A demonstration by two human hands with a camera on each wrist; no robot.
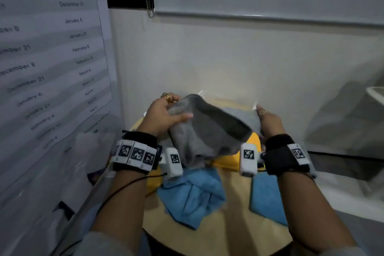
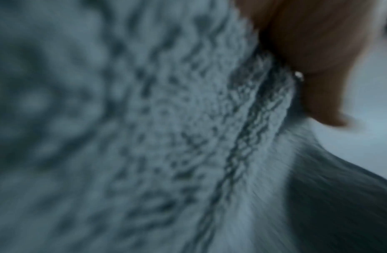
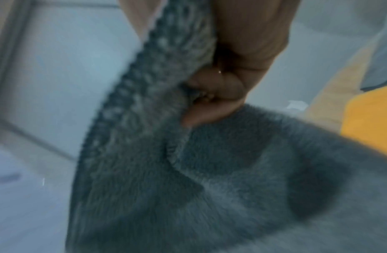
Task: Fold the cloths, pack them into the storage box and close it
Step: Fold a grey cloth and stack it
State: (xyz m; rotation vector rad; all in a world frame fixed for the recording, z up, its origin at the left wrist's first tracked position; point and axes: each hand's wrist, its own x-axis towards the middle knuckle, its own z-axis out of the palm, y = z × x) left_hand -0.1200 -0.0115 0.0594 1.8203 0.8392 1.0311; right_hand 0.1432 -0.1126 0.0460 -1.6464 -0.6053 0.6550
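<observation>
A grey fleecy cloth hangs in the air above a round wooden table. My left hand grips its upper left edge. My right hand pinches its right edge. The cloth sags between them. Up close the grey cloth fills the left wrist view, with a finger on its hem. In the right wrist view fingers curl round the grey cloth. A crumpled blue cloth and a flatter blue cloth lie on the table. A yellow cloth lies under the grey one. No storage box shows.
A wall with a large printed date chart stands close on the left. A pale wall rises behind the table. A white surface lies to the right, with a white rim at the far right edge.
</observation>
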